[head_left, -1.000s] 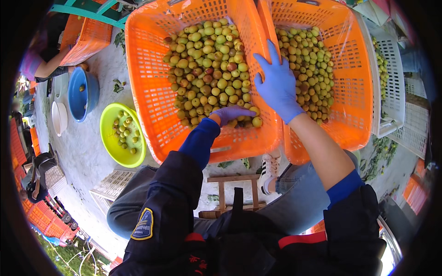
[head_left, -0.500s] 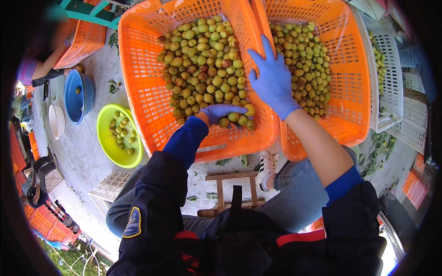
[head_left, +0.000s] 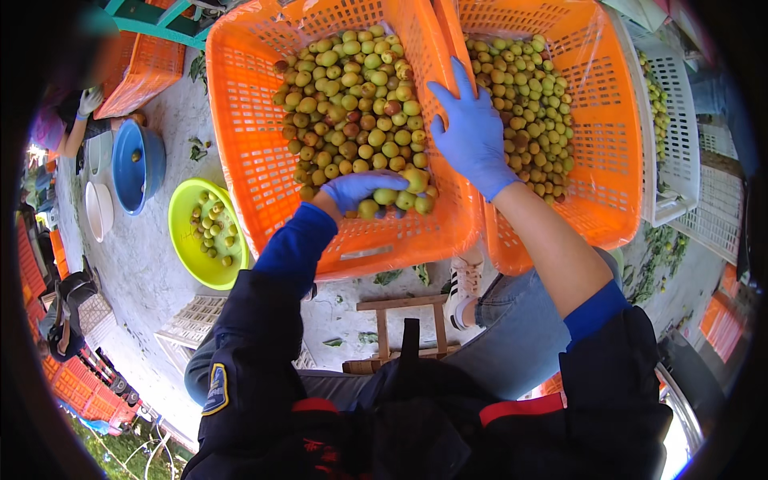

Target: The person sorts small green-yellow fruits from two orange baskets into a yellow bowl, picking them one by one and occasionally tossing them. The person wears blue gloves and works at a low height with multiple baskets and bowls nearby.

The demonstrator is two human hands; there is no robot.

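Observation:
Yellow-green, brown-tinged jujubes (head_left: 352, 112) fill much of the left orange basket (head_left: 244, 120), a slotted plastic one lined with clear film. My left hand (head_left: 356, 189), in a blue-violet glove, is palm up at the near side of that basket. Its fingers curl under several jujubes (head_left: 404, 200), and the thumb lies across them. In the same kind of glove, my right hand (head_left: 474, 140) has its fingers spread over the adjoining rims of the two orange baskets, holding no fruit. More jujubes (head_left: 524, 120) lie in the right orange basket (head_left: 600, 136).
At left on the floor stand a yellow-green basin (head_left: 180, 228) with some fruit, a blue basin (head_left: 128, 188) and a white basin (head_left: 98, 212). A white crate (head_left: 680, 152) adjoins the right basket. A wooden stool (head_left: 384, 304) is near my legs. Another person's gloved hand (head_left: 90, 101) shows upper left.
My left hand has shifted slightly left and up with the jujubes, its fingers curled further under them. My right hand stays nearly in place. The other person's gloved hand has come into view.

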